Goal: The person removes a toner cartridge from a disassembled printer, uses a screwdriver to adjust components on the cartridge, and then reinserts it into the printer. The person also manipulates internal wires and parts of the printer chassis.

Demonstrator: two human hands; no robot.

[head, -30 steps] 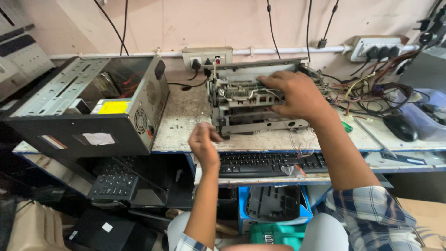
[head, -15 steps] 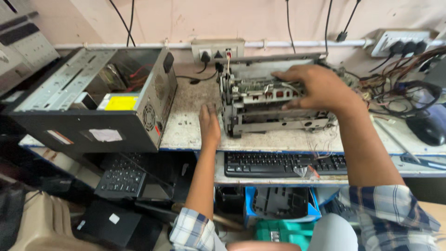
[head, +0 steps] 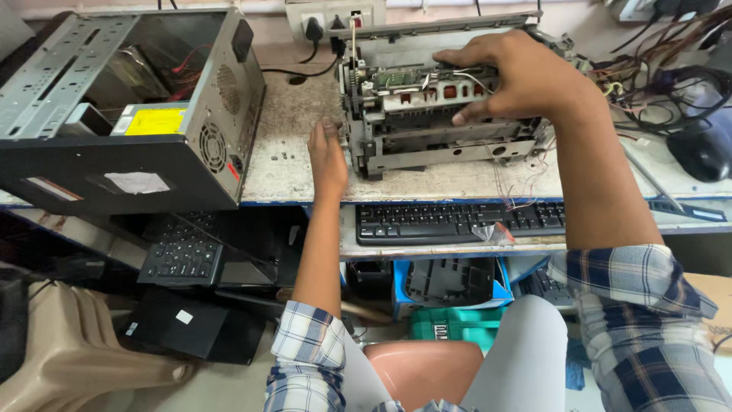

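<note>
Since 0.5 s ago our view has closed in; both hands kept their posts. Right hand [head: 518, 76], upper centre-right, clamps fingers over the stripped printer mechanism [head: 442, 114] top, prob. to steady it. Left hand [head: 328, 156], fingers together, flat against its left side, bracing. Open PC case [head: 130, 107] upper left; keyboard [head: 457, 221] below.

Electronics repair workshop; opened computer case [head: 130, 114]; stripped printer [head: 435, 114]; spare keyboards [head: 179, 252]; tangled cables [head: 656, 84]
</note>
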